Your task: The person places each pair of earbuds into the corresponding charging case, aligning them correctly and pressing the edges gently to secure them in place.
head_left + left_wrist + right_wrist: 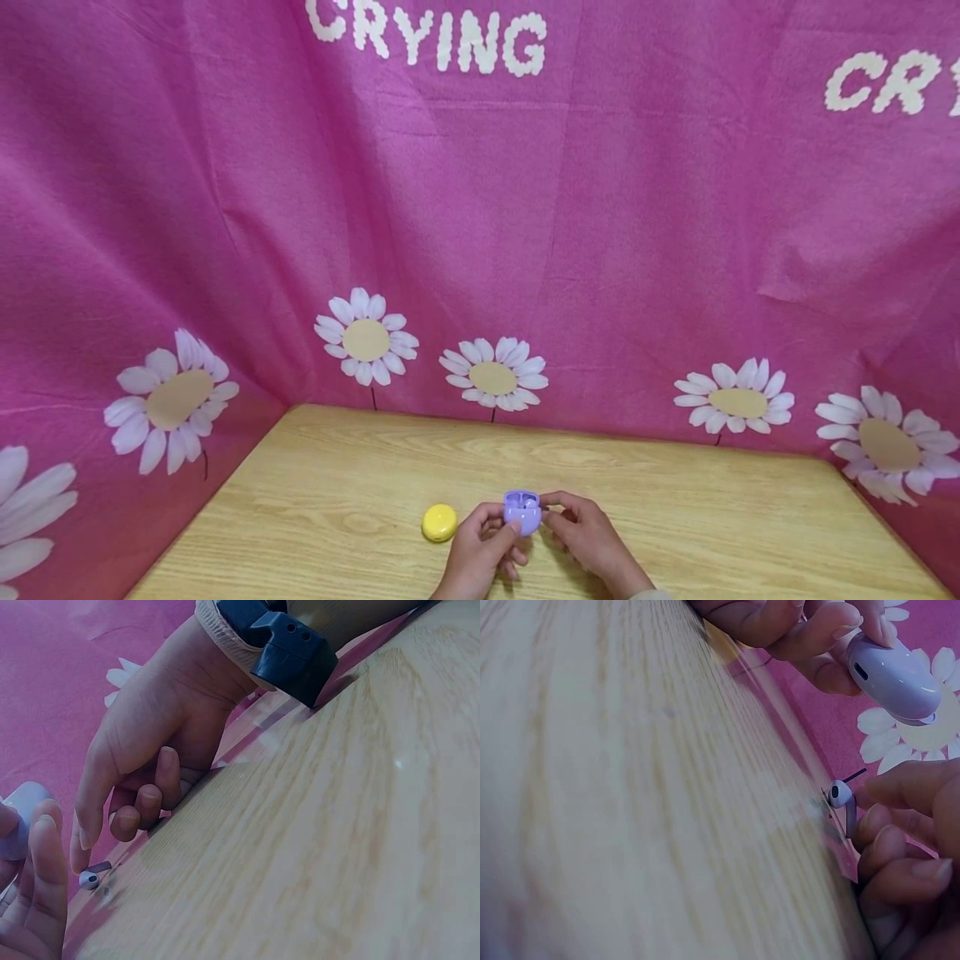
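My left hand point(480, 546) holds a glossy purple earbud case point(523, 515) with its lid raised, thumb across the front. In the right wrist view the rounded underside of the case point(896, 679) shows a small dark slot. On the other side, my right hand point(588, 533) has its index finger and thumb close to the case's edge. A small pale earbud point(840, 795) with a short stem sits at those fingertips, apparently pinched. The left wrist view also shows this earbud point(89, 880) just under the right index fingertip. Its exact contact with the thumb is partly hidden.
A round yellow case point(439, 522) lies on the wooden table point(337, 475), left of my left hand. Pink cloth point(465, 208) with printed daisies and white letters rises behind and on both sides of the table.
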Demonstrator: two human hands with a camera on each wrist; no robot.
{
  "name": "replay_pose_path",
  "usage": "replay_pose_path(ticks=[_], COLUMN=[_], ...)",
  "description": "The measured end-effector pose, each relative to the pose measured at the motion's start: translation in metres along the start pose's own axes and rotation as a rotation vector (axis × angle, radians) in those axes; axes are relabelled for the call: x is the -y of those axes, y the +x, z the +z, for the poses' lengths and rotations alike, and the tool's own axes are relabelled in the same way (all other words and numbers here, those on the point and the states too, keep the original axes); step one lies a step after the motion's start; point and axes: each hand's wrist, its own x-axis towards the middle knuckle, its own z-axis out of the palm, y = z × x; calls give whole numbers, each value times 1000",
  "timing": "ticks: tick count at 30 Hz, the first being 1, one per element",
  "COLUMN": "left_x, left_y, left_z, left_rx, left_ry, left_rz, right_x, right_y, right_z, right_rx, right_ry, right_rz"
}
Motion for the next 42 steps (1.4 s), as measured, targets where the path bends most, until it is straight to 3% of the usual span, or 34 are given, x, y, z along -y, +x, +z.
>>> replay_pose_path(ticks=[20, 30, 42], left_x=[0, 1, 0], left_y=[0, 1, -1], left_z=[0, -1, 0], left_rx=[15, 0, 12], left_ry=[-4, 4, -9], left_rz=[12, -25, 27], right_x=[-1, -3, -3], right_y=[1, 2, 2], right_z=[-1, -1, 0], right_rx=[0, -3, -17], right_ry=[-7, 14, 41], right_rz=[12, -4, 20])
